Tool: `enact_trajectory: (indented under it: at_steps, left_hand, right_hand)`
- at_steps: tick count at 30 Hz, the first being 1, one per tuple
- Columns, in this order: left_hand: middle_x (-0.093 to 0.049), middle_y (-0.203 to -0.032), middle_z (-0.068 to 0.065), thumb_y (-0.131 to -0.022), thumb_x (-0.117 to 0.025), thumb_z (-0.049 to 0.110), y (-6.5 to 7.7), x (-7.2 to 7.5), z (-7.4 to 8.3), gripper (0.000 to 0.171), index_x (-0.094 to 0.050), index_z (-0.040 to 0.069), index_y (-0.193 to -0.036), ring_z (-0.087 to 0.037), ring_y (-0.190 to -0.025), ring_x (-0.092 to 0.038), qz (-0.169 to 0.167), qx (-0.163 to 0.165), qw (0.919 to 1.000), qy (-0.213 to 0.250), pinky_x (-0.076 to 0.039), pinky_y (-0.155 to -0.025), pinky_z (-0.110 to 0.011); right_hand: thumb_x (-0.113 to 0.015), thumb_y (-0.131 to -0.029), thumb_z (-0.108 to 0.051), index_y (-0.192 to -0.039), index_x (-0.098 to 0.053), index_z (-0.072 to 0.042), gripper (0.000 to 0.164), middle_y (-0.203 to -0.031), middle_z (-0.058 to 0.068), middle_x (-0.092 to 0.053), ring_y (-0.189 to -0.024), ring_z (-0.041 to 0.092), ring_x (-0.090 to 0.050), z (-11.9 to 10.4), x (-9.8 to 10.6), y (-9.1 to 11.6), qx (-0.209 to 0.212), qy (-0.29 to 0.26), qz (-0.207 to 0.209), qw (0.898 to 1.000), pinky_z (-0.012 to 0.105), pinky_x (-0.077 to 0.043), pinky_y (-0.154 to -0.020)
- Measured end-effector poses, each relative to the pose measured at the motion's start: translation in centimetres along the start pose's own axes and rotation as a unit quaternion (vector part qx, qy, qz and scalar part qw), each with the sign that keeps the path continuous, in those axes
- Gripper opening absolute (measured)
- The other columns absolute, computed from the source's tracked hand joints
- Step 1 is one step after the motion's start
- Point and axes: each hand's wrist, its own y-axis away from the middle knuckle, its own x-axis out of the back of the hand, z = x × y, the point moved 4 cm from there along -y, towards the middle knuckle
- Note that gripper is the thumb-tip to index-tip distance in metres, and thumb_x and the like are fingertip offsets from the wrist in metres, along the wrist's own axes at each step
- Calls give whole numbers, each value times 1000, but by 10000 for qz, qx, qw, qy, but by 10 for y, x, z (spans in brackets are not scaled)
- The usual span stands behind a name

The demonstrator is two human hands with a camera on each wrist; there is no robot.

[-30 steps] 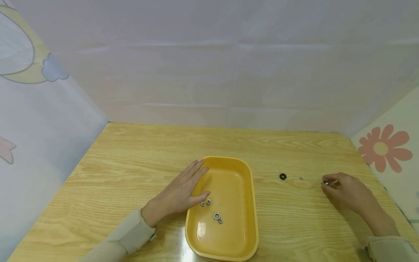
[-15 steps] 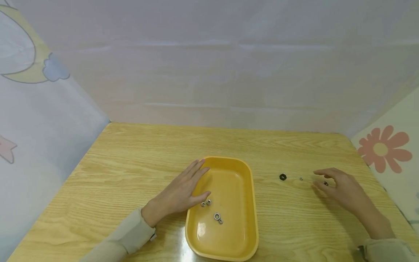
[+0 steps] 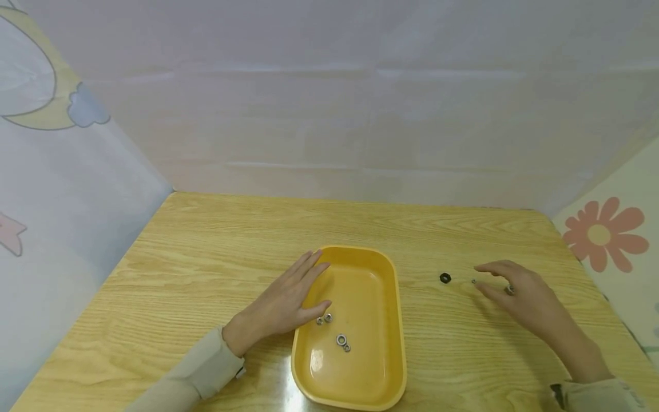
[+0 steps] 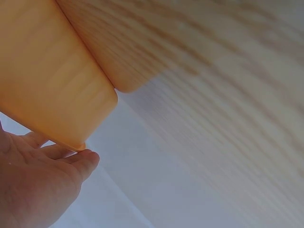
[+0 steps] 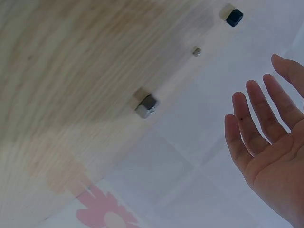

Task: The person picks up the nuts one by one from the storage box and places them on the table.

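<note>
My left hand [image 3: 280, 303] rests over the left rim of a yellow tray [image 3: 400, 332], fingers straight and thumb reaching inside. In the left wrist view its fingertips touch the tray's rim. Several silver nuts [image 3: 341, 340] lie on the tray floor. To the right, my right hand [image 3: 530, 300] hovers with thumb and index finger spread, holding nothing. A tiny silver nut [image 3: 473, 281] is right at its thumb tip. Behind the fingers a larger silver nut [image 5: 147, 106] sits on the table, partly hidden in the head view. A black nut [image 3: 445, 278] lies farther left.
The wood-grain table [image 3: 216, 246] carries the tray and the row of loose nuts. A pale cloth wall [image 3: 329, 126] closes off the back, with printed side panels, one bearing a red flower [image 3: 599, 233].
My right hand has let go of the larger silver nut, spread its fingers and moved left to the tiny nut. The left hand and the tray have stayed in place.
</note>
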Motion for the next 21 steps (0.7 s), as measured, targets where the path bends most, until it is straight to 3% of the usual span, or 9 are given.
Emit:
enact_trajectory:
  at_steps: [3,9,21]
  left_hand:
    - [-20,-152,-12,-89,-46,50,0,1,0,67,-29,13,-143,-30,-140,-21,61,-32,10000,-3,-31,-110,-44]
    - [-20,-152,-12,-89,-46,50,0,0,0,68,-29,12,-143,-30,-140,-20,14,-25,10000,34,-30,-110,-44]
    - [-20,-153,-11,-90,-46,50,0,0,1,68,-29,12,-143,-30,-140,-21,15,-13,10000,-2,-29,-111,-43]
  right_hand:
    - [-60,-87,-33,-119,-58,-10,39,-119,16,-57,-93,36,-59,-7,1,-1,37,-90,45,9999,43,-51,-63]
    - [-62,-87,-31,-117,-59,-11,37,-117,16,-59,-101,42,-56,-19,0,-1,199,-44,160,9997,56,-47,-73]
    - [-65,-85,-28,-114,-61,-15,32,-113,10,-62,-103,36,-56,-48,-3,2,653,100,416,9970,54,-48,-75]
